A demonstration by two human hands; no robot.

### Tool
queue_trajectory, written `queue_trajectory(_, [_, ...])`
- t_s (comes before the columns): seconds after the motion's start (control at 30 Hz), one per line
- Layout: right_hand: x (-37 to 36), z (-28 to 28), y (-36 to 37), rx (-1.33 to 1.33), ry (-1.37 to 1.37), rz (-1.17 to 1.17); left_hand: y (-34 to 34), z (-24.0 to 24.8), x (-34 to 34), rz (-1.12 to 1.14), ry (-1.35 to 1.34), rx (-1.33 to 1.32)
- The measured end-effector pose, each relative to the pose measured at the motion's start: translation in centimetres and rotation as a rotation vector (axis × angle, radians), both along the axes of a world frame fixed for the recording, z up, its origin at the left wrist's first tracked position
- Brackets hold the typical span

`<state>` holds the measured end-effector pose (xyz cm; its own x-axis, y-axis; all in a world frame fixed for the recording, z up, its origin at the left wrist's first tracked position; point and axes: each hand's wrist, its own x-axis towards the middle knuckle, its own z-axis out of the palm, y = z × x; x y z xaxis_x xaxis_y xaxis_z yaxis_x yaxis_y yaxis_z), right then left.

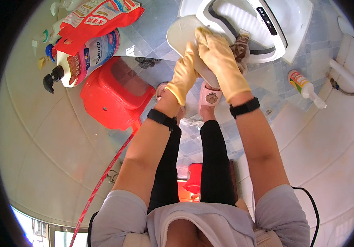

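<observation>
Left hand (184, 74) and right hand (218, 57), both gloved, on one pale panel (185, 32).
I count two black bands (244, 107), one per wrist; two yellow gloves (227, 75), rubbery, creased. Forearms reach forward, converging. Left: one finger extended along the panel, the rest I cannot tell. Right: fingers pressed together, tips over its face. Panel smooth, round-ended, between the hands, partly covering one of two pink slippers (211, 97). One patterned brown-white cloth (240, 48) beside the right hand. One red plastic stool (115, 94) left; one white bottle (302, 83) right, on tile.
</observation>
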<state>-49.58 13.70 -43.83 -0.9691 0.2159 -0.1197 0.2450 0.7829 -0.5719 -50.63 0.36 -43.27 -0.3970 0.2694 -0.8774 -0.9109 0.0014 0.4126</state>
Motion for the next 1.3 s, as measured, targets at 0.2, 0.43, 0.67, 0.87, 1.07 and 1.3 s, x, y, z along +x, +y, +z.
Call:
queue_trajectory(0.2, [3.6, 2.6, -2.5, -0.417, -0.162, 0.117, -2.6, -2.5, -1.7, -0.567, 0.587, -0.276])
queue_trajectory(0.43, [7.8, 6.1, 2.0, -0.817, -0.419, -0.399, -3.8, -2.5, -2.2, -0.686, 0.694, -0.295])
queue_trajectory(0.67, [-2.2, 3.5, 5.3, -0.105, 0.287, 0.045, 4.0, 5.9, -3.1, -0.329, 0.226, -0.262])
queue_trajectory(0.87, [0.8, 3.4, 5.3, 0.235, -0.348, 0.296, 4.3, 4.9, -3.7, -0.142, 0.27, -0.254])
queue_trajectory(1.07, [2.9, 4.8, 8.0, 0.024, -0.458, 0.399, 4.6, 6.9, -4.9, -0.469, 0.219, -0.387])
queue_trajectory(1.3, [-4.0, 0.4, 6.7, 0.131, 0.2, 0.066, 7.5, 7.4, -3.8, -0.641, 0.391, -0.453])
